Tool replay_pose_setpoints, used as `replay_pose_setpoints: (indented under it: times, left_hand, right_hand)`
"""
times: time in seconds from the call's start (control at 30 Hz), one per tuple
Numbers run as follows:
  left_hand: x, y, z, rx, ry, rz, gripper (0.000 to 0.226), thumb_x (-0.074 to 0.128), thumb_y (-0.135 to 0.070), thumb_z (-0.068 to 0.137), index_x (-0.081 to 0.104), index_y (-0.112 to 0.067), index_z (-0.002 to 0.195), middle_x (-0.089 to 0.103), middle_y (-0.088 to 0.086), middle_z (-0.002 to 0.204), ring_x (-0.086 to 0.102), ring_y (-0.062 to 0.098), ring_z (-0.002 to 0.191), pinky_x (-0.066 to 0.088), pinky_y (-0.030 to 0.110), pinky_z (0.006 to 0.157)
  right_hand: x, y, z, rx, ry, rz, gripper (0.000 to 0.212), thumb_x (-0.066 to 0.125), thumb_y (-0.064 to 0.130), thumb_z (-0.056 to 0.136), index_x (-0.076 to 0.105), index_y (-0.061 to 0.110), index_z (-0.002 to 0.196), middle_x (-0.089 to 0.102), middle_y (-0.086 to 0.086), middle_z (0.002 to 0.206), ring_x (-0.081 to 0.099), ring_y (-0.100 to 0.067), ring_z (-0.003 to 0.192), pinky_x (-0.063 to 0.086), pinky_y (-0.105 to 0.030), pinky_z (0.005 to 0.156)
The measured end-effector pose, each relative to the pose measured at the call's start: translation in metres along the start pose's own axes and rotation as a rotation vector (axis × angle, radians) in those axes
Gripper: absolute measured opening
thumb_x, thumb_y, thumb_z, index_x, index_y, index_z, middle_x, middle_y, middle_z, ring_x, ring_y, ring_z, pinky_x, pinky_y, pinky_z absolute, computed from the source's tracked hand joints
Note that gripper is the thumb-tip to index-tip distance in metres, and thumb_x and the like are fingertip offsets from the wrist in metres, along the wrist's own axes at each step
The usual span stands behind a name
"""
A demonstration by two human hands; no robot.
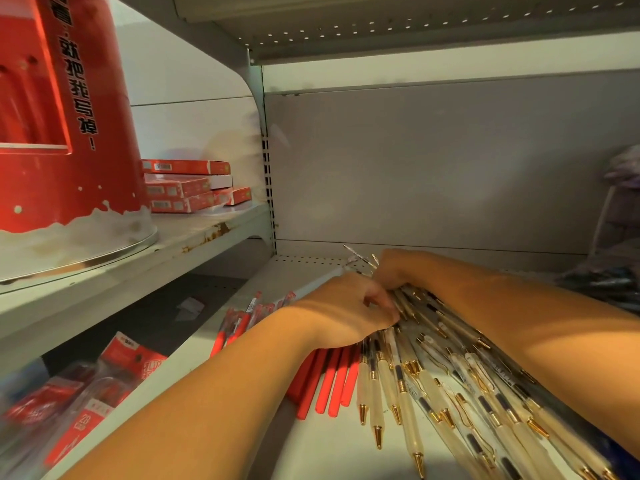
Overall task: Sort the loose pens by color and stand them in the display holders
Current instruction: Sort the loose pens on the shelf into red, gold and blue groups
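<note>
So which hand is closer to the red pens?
Left. The left hand sits just above the red pens, its wrist over them. The right hand is farther back, gripping the cream pens.

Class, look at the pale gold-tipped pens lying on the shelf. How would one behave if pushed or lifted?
A pale gold-tipped pen probably rolls: its round barrel lies loose on the flat shelf. Likely stiff and light, being slim and straight. Glossy, so perhaps slippery.

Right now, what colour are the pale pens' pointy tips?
Gold tips on the pale pens, clearest in the head view.
</note>
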State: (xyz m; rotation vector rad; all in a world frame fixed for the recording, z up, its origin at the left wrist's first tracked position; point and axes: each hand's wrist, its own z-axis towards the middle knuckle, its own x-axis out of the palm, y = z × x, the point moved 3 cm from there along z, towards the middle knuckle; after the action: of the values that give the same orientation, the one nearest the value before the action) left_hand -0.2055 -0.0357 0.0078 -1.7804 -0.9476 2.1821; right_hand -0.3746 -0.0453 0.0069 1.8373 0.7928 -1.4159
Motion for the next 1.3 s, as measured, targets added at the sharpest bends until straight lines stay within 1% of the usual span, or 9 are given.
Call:
replay_pose_setpoints:
  times: [0.17, 0.4, 0.57, 0.7, 0.87, 1.03, 1.17, 1.23, 1.3]
  left_hand:
    - [0.003, -0.005, -0.001, 0.057, 0.118, 0.022, 0.024, 0.064, -0.049, 0.090, 0.072, -0.036, 0.109, 0.063, -0.021, 0.114, 0.053, -0.002, 0.107, 0.036, 0.014, 0.083]
    - [0.004, -0.006, 0.000, 0.084, 0.157, 0.074, 0.021, 0.066, -0.047, 0.088, 0.075, -0.032, 0.100, 0.067, -0.019, 0.109, 0.057, 0.002, 0.106, 0.044, 0.030, 0.099]
    - [0.002, -0.006, -0.002, 0.055, 0.116, 0.103, 0.029, 0.066, -0.053, 0.086, 0.069, -0.035, 0.108, 0.056, -0.026, 0.106, 0.049, -0.006, 0.098, 0.031, 0.010, 0.072]
    - [-0.002, -0.005, -0.001, 0.031, 0.005, 0.066, 0.020, 0.068, -0.041, 0.086, 0.064, -0.036, 0.106, 0.057, -0.022, 0.109, 0.051, -0.001, 0.104, 0.032, 0.011, 0.070]
    - [-0.004, -0.007, -0.001, -0.042, -0.163, 0.040, 0.028, 0.048, -0.006, 0.092, 0.058, -0.028, 0.106, 0.063, -0.005, 0.113, 0.059, 0.015, 0.099, 0.048, 0.026, 0.082]
    - [0.000, -0.010, -0.001, -0.057, -0.206, -0.066, 0.028, 0.052, -0.018, 0.094, 0.053, -0.026, 0.121, 0.061, -0.002, 0.110, 0.061, 0.013, 0.085, 0.049, 0.027, 0.071]
    - [0.006, -0.013, -0.001, -0.029, -0.170, -0.087, 0.027, 0.057, -0.025, 0.095, 0.053, -0.028, 0.121, 0.062, -0.003, 0.108, 0.058, 0.006, 0.083, 0.044, 0.019, 0.062]
    - [0.009, -0.015, -0.003, -0.007, -0.141, -0.072, 0.027, 0.059, -0.030, 0.094, 0.055, -0.030, 0.121, 0.063, -0.003, 0.108, 0.057, 0.005, 0.084, 0.044, 0.018, 0.064]
    - [0.011, -0.018, -0.004, 0.009, -0.108, -0.032, 0.023, 0.061, -0.032, 0.093, 0.061, -0.031, 0.115, 0.065, -0.003, 0.110, 0.057, 0.005, 0.087, 0.044, 0.018, 0.066]
  right_hand:
    - [-0.020, -0.022, 0.001, 0.057, -0.184, 0.300, 0.012, 0.064, 0.013, 0.085, 0.059, 0.003, 0.088, 0.064, -0.013, 0.077, 0.063, -0.023, 0.060, 0.053, -0.029, 0.055]
    - [-0.076, -0.049, -0.029, 0.018, -0.387, 0.639, 0.011, 0.062, 0.008, 0.088, 0.055, 0.004, 0.081, 0.059, -0.011, 0.072, 0.059, -0.022, 0.056, 0.053, -0.032, 0.057]
    - [-0.083, -0.039, -0.074, -0.001, -0.264, 0.909, 0.007, 0.058, 0.006, 0.089, 0.055, 0.003, 0.083, 0.060, -0.009, 0.059, 0.059, -0.020, 0.041, 0.052, -0.028, 0.042]
    - [-0.054, -0.031, -0.106, 0.050, -0.077, 1.064, 0.008, 0.057, 0.005, 0.086, 0.055, 0.006, 0.079, 0.057, -0.006, 0.050, 0.055, -0.018, 0.038, 0.050, -0.028, 0.041]
    - [-0.013, -0.027, -0.132, 0.100, 0.073, 1.012, 0.012, 0.052, 0.002, 0.089, 0.053, 0.003, 0.077, 0.056, -0.006, 0.047, 0.054, -0.016, 0.035, 0.047, -0.023, 0.036]
    - [0.010, -0.021, -0.145, 0.135, 0.139, 0.783, 0.007, 0.052, 0.008, 0.094, 0.058, 0.003, 0.094, 0.059, -0.005, 0.064, 0.056, -0.016, 0.052, 0.048, -0.023, 0.054]
    - [0.016, -0.017, -0.150, 0.119, 0.072, 0.545, 0.037, 0.058, 0.024, 0.094, 0.056, 0.010, 0.127, 0.062, -0.011, 0.127, 0.064, -0.022, 0.106, 0.050, -0.030, 0.087]
    - [0.017, -0.016, -0.154, 0.116, 0.073, 0.519, 0.037, 0.061, 0.029, 0.092, 0.055, 0.013, 0.125, 0.057, -0.012, 0.133, 0.059, -0.020, 0.103, 0.047, -0.031, 0.090]
    - [0.016, -0.015, -0.159, 0.093, 0.086, 0.542, 0.030, 0.063, 0.027, 0.091, 0.057, 0.013, 0.116, 0.063, -0.012, 0.117, 0.055, -0.017, 0.088, 0.048, -0.027, 0.085]
